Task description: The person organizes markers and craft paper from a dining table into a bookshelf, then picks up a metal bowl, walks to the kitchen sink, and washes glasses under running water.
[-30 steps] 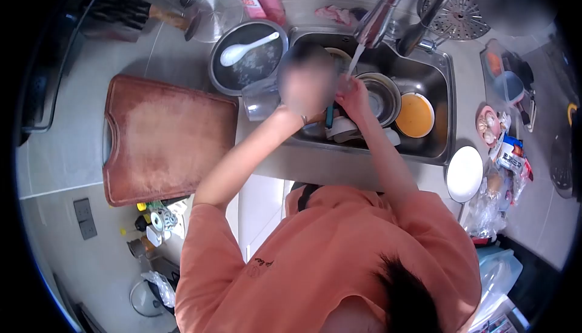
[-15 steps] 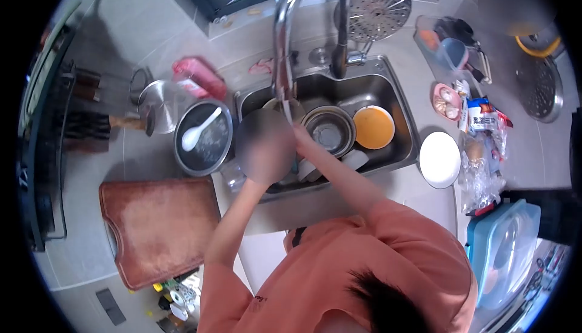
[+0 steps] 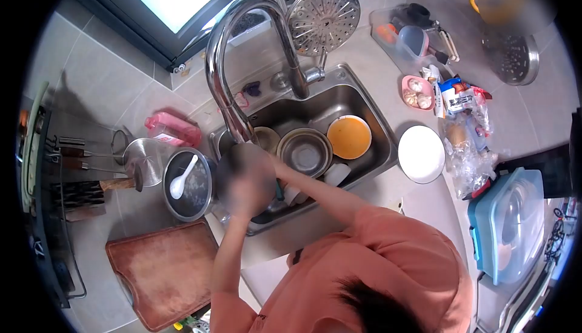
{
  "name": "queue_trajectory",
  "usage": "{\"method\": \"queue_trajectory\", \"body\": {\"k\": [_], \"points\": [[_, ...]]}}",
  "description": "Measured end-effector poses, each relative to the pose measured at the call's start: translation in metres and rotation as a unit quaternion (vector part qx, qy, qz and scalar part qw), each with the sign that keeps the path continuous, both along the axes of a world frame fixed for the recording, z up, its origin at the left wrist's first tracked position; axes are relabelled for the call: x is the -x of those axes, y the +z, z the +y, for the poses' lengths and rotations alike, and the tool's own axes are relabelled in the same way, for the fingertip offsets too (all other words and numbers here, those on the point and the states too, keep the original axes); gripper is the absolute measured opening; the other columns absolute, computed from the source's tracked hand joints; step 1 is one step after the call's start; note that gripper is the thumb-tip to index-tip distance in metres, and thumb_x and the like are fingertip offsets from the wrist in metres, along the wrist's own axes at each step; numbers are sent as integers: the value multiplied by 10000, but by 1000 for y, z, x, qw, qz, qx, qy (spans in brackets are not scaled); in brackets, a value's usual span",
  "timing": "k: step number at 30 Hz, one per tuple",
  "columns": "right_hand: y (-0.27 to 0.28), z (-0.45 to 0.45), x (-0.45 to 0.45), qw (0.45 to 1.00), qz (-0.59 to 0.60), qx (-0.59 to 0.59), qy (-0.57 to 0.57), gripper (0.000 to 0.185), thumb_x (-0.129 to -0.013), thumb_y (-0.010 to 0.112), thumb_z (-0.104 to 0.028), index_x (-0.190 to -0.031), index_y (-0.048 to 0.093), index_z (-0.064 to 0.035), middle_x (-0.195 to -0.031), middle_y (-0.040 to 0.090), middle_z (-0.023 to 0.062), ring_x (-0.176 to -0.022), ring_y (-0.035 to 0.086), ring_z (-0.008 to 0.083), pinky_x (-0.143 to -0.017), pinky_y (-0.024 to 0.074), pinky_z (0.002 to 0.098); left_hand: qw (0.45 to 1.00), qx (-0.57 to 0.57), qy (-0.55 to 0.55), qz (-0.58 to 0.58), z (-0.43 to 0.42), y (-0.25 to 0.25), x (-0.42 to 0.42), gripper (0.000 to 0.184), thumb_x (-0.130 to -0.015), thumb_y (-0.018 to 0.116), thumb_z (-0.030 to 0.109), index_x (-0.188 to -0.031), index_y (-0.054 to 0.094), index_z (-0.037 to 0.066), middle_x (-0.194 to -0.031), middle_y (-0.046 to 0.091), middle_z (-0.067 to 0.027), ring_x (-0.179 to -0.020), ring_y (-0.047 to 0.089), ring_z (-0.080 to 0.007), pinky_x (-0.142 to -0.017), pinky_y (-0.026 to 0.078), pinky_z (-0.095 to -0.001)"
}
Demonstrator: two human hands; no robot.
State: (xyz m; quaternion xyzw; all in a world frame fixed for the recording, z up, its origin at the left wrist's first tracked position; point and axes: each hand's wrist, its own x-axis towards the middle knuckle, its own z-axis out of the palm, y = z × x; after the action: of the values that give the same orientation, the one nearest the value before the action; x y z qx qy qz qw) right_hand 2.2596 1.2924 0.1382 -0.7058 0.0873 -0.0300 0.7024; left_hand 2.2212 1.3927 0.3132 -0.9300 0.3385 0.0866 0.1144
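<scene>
My left hand [image 3: 245, 198] is under the tap [image 3: 241, 128] at the left side of the sink [image 3: 381, 151]. A round blur covers its fingers and whatever they may hold. My right hand [image 3: 276, 168] reaches in from the right and meets the same blurred patch, its fingers hidden too. Just right of the hands, stacked metal bowls [image 3: 304, 155] sit in the basin. Beyond them lies a bowl with an orange inside [image 3: 350, 137]. Pale dishes [image 3: 337, 175] lean near my right forearm, and another bowl [image 3: 267, 139] is partly hidden behind the tap.
Left of the sink stands a dark basin [image 3: 176, 172] holding a white spoon [image 3: 184, 177]. A wooden cutting board [image 3: 167, 269] lies nearer. A white plate [image 3: 421, 154], garlic in a pink dish [image 3: 418, 93] and plastic bags [image 3: 467, 160] are on the right. A pink bottle [image 3: 174, 130] stands behind.
The camera view has turned and shifted, so the sink and counter appear farther left and lower. Both hands stay together under the tap.
</scene>
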Motion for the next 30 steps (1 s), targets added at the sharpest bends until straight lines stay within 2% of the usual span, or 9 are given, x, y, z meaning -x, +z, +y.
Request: {"method": "queue_trajectory", "body": {"k": [6, 8, 11, 14, 18, 20, 25, 28, 30], "points": [[42, -91, 21, 914, -15, 405, 0, 290, -850, 437, -296, -1052, 478, -92, -990, 547, 165, -906, 559, 367, -738, 464, 441, 976, 202, -84, -9, 10, -24, -13, 426, -575, 700, 249, -943, 559, 87, -698, 573, -102, -588, 584, -261, -514, 467, -372], [90, -137, 17, 882, 91, 444, -131, 317, -843, 442, -328, -1053, 471, -92, -970, 563, 155, -816, 583, 379, -693, 467, 453, 985, 158, -67, -29, 3, -12, -7, 380, -629, 669, 222, -963, 562, 76, -708, 591, -96, -507, 544, -245, -458, 434, -345], [105, -215, -9, 899, 90, 301, -306, 619, -805, 469, -376, -1269, 291, -7, -794, 611, 225, -733, 596, 396, -683, 456, 498, 977, 180, -87, -70, 7, -23, -4, 356, -647, 657, 218, -964, 570, 80, -658, 586, -87, -471, 539, -233, -438, 429, -355], [116, -270, -49, 965, 51, 10, -257, 791, -792, 474, -363, -1369, 83, 11, -670, 592, 118, -529, 576, 179, -519, 485, 281, 971, 164, -105, -138, -3, -21, 10, 227, -636, 609, 201, -818, 549, 78, -574, 535, -71, -411, 505, -220, -378, 406, -357], [137, -271, -62, 974, 36, -66, -215, 840, -764, 529, -350, -1375, 83, 14, -661, 604, 100, -513, 573, 168, -483, 479, 291, 985, 157, -40, -59, -12, -11, 30, 40, -729, 564, 99, -761, 583, 85, -555, 555, -53, -441, 535, -190, -401, 423, -332], [163, -256, -40, 973, 97, 162, -133, 809, -757, 546, -343, -1358, 149, 25, -656, 609, 98, -505, 570, 166, -476, 470, 294, 989, 110, -69, -77, 0, -38, 24, 37, -731, 559, 96, -756, 586, 86, -551, 555, -54, -440, 537, -191, -397, 424, -335], [214, -272, 0, 961, 54, 260, 77, 766, -772, 570, -320, -1350, 207, 28, -715, 627, 78, -542, 577, 145, -555, 474, 273, 978, 126, -156, -64, 4, -5, 15, 205, -710, 587, 192, -882, 604, 82, -565, 573, -90, -443, 549, -234, -413, 442, -359], [239, -259, 39, 969, -90, 74, 218, 692, -825, 564, -286, -1355, 231, 8, -910, 622, 104, -721, 607, 164, -706, 471, 272, 989, 128, -53, 54, -10, 65, 13, 575, -617, 686, 384, -1070, 529, 67, -712, 606, -151, -628, 604, -298, -562, 483, -376], [231, -245, 66, 921, -173, -255, 238, 613, -859, 550, -240, -1349, 265, -7, -1079, 564, 124, -889, 585, 209, -832, 433, 297, 959, 197, 54, 197, -7, 91, 8, 814, -512, 747, 499, -1137, 478, 52, -877, 605, -204, -828, 609, -304, -726, 474, -360]]}}
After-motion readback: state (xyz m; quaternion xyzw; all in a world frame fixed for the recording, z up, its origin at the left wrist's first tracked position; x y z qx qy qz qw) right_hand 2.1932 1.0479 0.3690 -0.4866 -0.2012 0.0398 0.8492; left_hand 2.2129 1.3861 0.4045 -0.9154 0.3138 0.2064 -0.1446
